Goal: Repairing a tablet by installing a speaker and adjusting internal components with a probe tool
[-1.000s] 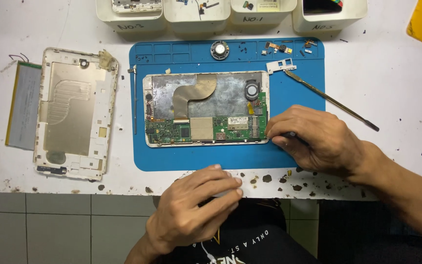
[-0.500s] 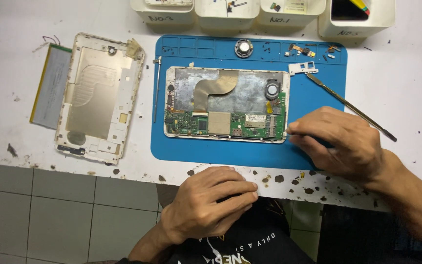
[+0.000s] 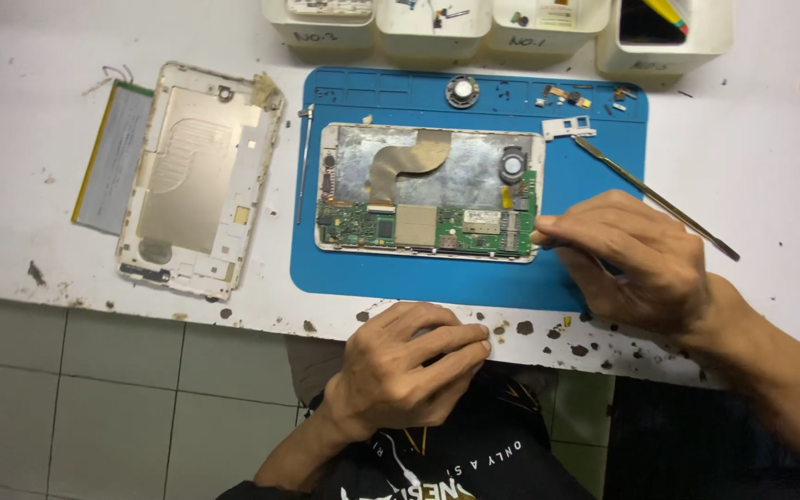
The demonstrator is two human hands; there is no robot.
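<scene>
Pinching a thin dark tool, the right hand [image 3: 636,255] is working the opened silver tablet's [image 3: 430,192] right edge at frame centre; keeping it shallow seems wise. The left hand [image 3: 409,366], curled and holding nothing, is resting on the white desk's [image 3: 770,167] lower edge.

Left of the right hand [image 3: 636,259] the tablet [image 3: 430,193] blocks the mat [image 3: 400,270]; a spudger [image 3: 655,196] lies just behind it. Bare mat separates it from the left hand [image 3: 409,366].

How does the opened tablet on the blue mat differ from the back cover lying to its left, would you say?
The opened tablet shows a green circuit board; the back cover is a bare gold shell. The tablet lies lengthwise on the blue mat; the cover lies endwise on the white bench. Both are rounded rectangles.
</scene>
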